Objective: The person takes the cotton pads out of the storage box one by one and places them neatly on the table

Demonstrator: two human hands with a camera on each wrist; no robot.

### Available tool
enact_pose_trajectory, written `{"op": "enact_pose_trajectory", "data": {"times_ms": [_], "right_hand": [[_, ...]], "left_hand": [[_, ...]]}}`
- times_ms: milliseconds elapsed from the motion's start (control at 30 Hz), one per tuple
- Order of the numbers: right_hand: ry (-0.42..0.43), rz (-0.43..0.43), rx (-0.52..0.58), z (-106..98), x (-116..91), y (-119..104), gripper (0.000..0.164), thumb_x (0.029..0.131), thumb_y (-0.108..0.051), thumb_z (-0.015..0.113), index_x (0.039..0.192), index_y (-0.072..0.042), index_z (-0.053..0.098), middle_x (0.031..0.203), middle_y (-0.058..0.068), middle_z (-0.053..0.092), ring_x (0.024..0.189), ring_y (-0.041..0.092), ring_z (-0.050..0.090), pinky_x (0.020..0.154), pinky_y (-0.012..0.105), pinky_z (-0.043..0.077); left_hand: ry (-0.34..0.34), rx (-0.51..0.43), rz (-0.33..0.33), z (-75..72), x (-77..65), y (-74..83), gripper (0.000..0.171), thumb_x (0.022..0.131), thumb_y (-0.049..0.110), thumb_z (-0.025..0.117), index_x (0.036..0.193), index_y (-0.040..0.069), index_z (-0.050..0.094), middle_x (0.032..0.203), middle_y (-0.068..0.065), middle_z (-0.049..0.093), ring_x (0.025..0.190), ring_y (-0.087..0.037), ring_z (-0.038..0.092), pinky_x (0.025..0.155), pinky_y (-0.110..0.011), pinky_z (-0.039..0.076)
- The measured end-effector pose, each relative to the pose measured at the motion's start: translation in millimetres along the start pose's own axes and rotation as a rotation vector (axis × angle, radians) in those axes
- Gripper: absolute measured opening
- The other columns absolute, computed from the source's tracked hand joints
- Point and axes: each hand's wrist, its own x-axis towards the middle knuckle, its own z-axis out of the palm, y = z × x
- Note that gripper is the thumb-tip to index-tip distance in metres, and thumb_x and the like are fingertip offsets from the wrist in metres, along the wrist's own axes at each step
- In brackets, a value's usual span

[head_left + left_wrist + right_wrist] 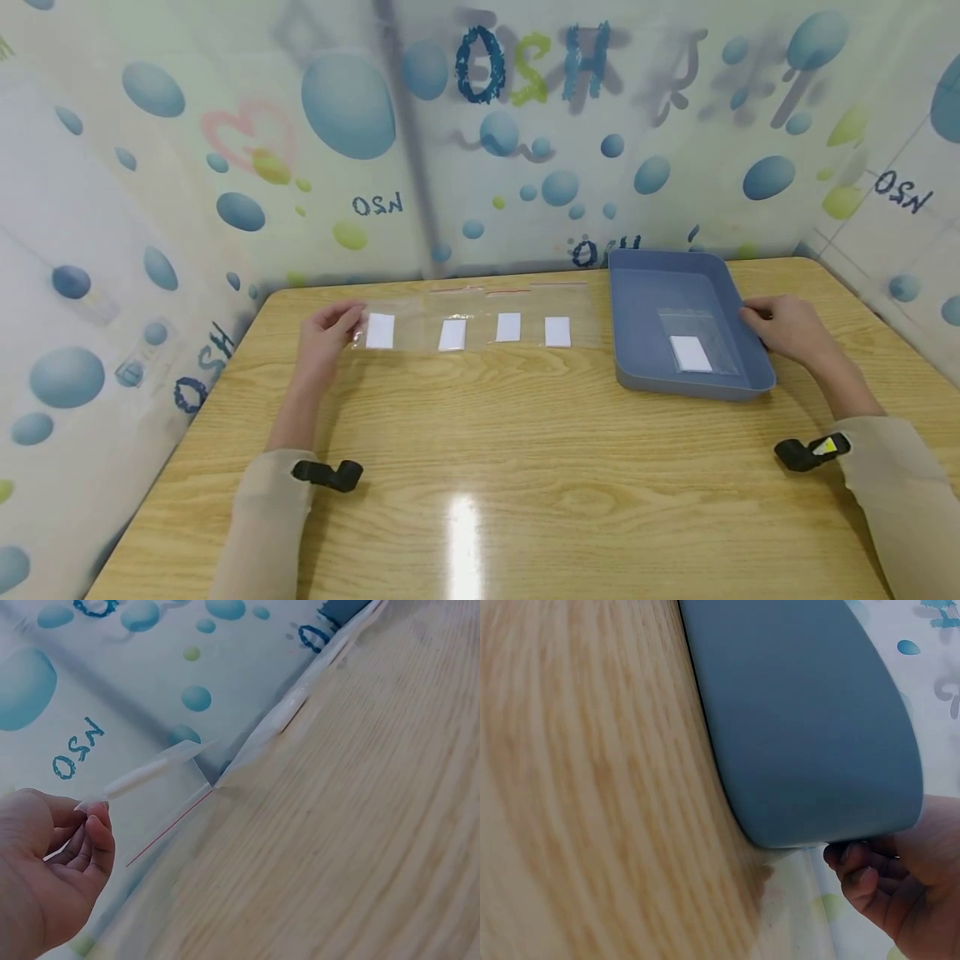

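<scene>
My left hand [326, 330] pinches the left edge of a clear zip bag [380, 331] holding a white card-like piece. The left wrist view shows that bag [146, 774] raised at a slant from the thumb and fingertips. To its right, several similar bags lie in a row on the table, among them one bag [452, 334] beside it and another bag [557, 331] nearest the tray. With my right hand [787, 330] I grip the right rim of a blue-grey tray [675, 386]. Inside the tray lies one more zip bag [691, 354] with a white piece.
The wooden table [465, 433] backs onto a wall [465, 167] covered in a bubble print, with side walls left and right. Small black cameras sit on both sleeves, one camera [330, 475] at the left and one camera [812, 452] at the right.
</scene>
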Motion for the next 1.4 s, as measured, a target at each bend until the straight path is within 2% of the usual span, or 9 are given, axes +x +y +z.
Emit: {"op": "enact_pose_trajectory", "data": {"times_ms": [267, 367, 567, 833, 933, 1067, 1167, 1400], "right_hand": [[0.001, -0.003, -0.010, 0, 0, 2, 0.038, 0.101, -0.010, 0.053, 0.120, 0.023, 0.059, 0.090, 0.031, 0.069, 0.061, 0.017, 0.054, 0.060, 0.036, 0.046], [0.001, 0.003, -0.016, 0, 0, 2, 0.038, 0.101, -0.010, 0.054, 0.120, 0.022, 0.059, 0.092, 0.032, 0.068, 0.063, 0.019, 0.056, 0.061, 0.036, 0.047], [0.009, 0.005, -0.024, 0, -1, 3, 0.037, 0.101, -0.010, 0.054, 0.120, 0.022, 0.059, 0.099, 0.036, 0.067, 0.068, 0.024, 0.061, 0.065, 0.042, 0.051], [0.001, 0.013, -0.026, -1, 0, 1, 0.038, 0.102, -0.011, 0.053, 0.121, 0.021, 0.059, 0.095, 0.033, 0.068, 0.064, 0.018, 0.057, 0.062, 0.038, 0.048], [-0.002, 0.011, -0.022, -1, 0, 2, 0.039, 0.102, -0.011, 0.052, 0.121, 0.022, 0.059, 0.087, 0.028, 0.069, 0.061, 0.018, 0.056, 0.060, 0.036, 0.047], [-0.008, 0.009, -0.008, 0, 1, 2, 0.039, 0.103, -0.012, 0.052, 0.121, 0.022, 0.059, 0.071, 0.013, 0.067, 0.056, 0.018, 0.054, 0.055, 0.032, 0.043], [-0.011, 0.008, 0.001, 1, 0, 3, 0.039, 0.103, -0.012, 0.052, 0.121, 0.022, 0.059, 0.066, 0.005, 0.064, 0.054, 0.018, 0.053, 0.053, 0.031, 0.042], [0.001, 0.007, 0.000, 1, 0, 1, 0.039, 0.103, -0.012, 0.052, 0.121, 0.022, 0.059, 0.064, 0.003, 0.063, 0.053, 0.017, 0.052, 0.052, 0.030, 0.041]], "left_hand": [[-0.026, 0.098, -0.069, -9.5, 1.2, -0.9, 0.022, 0.100, 0.008, 0.063, 0.113, -0.010, 0.066, 0.083, 0.005, 0.067, 0.078, -0.003, 0.061, 0.069, -0.014, 0.052], [-0.034, 0.159, -0.059, -11.0, 1.5, -1.8, 0.025, 0.101, 0.008, 0.062, 0.115, -0.012, 0.064, 0.082, 0.007, 0.066, 0.076, -0.003, 0.060, 0.067, -0.014, 0.051], [-0.023, 0.369, -0.044, -10.5, 1.7, -4.4, 0.031, 0.102, 0.013, 0.061, 0.119, -0.014, 0.062, 0.079, 0.010, 0.064, 0.073, -0.002, 0.056, 0.064, -0.014, 0.049], [0.008, 0.508, -0.043, -9.9, 5.3, -11.2, 0.030, 0.101, 0.014, 0.062, 0.116, -0.012, 0.065, 0.079, 0.006, 0.062, 0.065, -0.002, 0.055, 0.057, -0.015, 0.047], [0.023, 0.547, -0.043, -9.8, 6.1, -12.3, 0.027, 0.100, 0.014, 0.062, 0.113, -0.009, 0.068, 0.079, 0.004, 0.063, 0.062, -0.003, 0.055, 0.056, -0.016, 0.047], [0.057, 0.582, -0.032, -9.7, 7.7, -13.9, 0.024, 0.099, 0.012, 0.063, 0.109, -0.008, 0.070, 0.079, 0.002, 0.063, 0.060, -0.004, 0.056, 0.054, -0.016, 0.047], [0.078, 0.626, -0.019, -10.0, 9.6, -15.3, 0.024, 0.098, 0.012, 0.063, 0.110, -0.008, 0.070, 0.080, -0.001, 0.064, 0.059, -0.003, 0.055, 0.053, -0.015, 0.046], [0.097, 0.719, -0.008, -9.3, 14.2, -15.8, 0.027, 0.098, 0.013, 0.064, 0.114, -0.008, 0.070, 0.088, -0.008, 0.065, 0.064, -0.001, 0.051, 0.056, -0.014, 0.044]]}}
